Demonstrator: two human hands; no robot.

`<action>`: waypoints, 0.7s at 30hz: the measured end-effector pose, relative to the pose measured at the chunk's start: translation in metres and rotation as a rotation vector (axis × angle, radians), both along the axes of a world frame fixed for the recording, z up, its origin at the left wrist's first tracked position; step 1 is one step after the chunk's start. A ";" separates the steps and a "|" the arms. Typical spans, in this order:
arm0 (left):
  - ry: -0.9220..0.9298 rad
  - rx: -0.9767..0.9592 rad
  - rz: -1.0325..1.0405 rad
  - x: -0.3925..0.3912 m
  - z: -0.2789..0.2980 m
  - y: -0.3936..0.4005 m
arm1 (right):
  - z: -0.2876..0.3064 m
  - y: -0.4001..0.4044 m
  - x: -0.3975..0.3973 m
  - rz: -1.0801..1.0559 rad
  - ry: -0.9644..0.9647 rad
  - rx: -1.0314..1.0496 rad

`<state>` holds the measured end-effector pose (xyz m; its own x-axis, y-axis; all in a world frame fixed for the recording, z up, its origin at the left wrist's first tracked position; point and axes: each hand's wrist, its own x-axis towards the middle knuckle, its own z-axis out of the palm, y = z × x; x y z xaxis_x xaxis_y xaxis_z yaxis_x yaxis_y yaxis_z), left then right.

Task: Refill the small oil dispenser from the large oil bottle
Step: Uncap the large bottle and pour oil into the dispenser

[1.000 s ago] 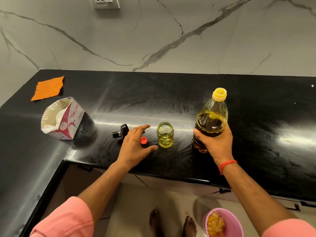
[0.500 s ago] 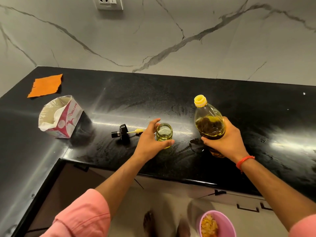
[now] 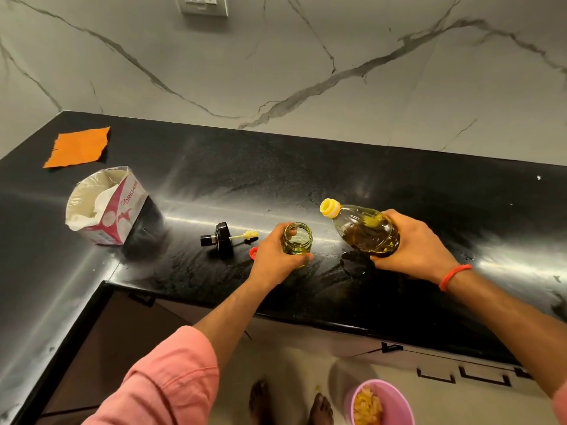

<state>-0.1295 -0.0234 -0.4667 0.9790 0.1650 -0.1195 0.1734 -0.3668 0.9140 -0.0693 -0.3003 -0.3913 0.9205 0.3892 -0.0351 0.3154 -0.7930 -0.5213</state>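
We read this as a home kitchen. Black polished stone counter (image 3: 399,191) in an L shape, white marble-look backsplash (image 3: 306,56) with a wall socket (image 3: 204,4). Cooking oil bottle (image 3: 365,231) and a small glass jar (image 3: 297,242) on the counter, opened tissue box (image 3: 107,207), orange cloth (image 3: 78,147). Cabinet fronts with dark handles (image 3: 435,377) under the counter. We see bare feet (image 3: 290,404) on a tiled floor and a pink bowl (image 3: 395,400) of food scraps.
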 end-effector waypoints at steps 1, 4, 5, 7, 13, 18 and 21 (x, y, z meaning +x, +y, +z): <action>-0.003 0.007 0.001 0.000 0.000 0.000 | 0.002 0.001 0.000 0.008 0.000 -0.026; -0.009 0.022 -0.004 0.000 0.002 0.001 | 0.009 0.003 0.002 0.025 0.006 -0.113; -0.010 0.027 -0.006 0.000 0.002 0.001 | 0.011 0.004 0.002 0.034 0.006 -0.146; -0.015 0.030 -0.008 0.000 0.002 0.001 | 0.014 0.006 0.003 0.049 -0.007 -0.208; -0.030 0.028 -0.024 0.001 0.001 0.000 | 0.020 0.008 0.003 0.049 -0.058 -0.320; -0.036 0.015 -0.024 0.001 0.000 -0.002 | 0.024 0.010 0.001 0.052 -0.089 -0.401; -0.040 0.013 -0.033 0.002 -0.001 -0.004 | 0.025 0.011 0.000 0.046 -0.089 -0.422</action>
